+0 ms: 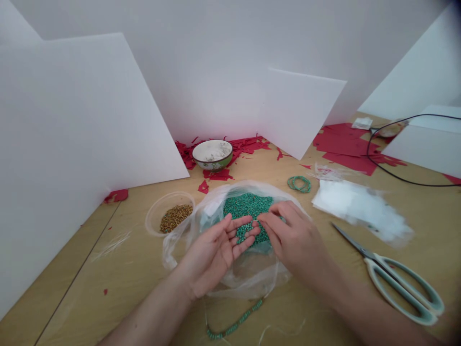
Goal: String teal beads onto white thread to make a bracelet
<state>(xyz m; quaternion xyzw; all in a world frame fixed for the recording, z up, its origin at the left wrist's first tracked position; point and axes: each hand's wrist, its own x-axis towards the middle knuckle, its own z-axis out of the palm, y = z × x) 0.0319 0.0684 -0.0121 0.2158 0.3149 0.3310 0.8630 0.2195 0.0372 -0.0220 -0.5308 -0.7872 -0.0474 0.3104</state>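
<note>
A mound of small turquoise beads (247, 206) lies inside a clear plastic bag (180, 245) at the middle of the wooden table. My left hand (212, 254) is turned palm up with its fingers apart, holding nothing I can see. Its fingertips sit just above the beads and close to my right hand (295, 235). That hand is curved over the bead pile, with its fingers touching the beads. Whether it pinches any of them is hidden by the fingers. The bag's loose plastic bunches around both hands.
Sharp-tipped scissors (399, 288) with pale green handles lie to the right. A clear tub of golden-brown beads (169, 214) stands left of the bag. A turquoise bead strand (234, 324) lies near the front, a bead coil (298, 183) behind. Farther back are a white bowl (212, 154), red paper scraps (345, 146) and white boards (86, 139).
</note>
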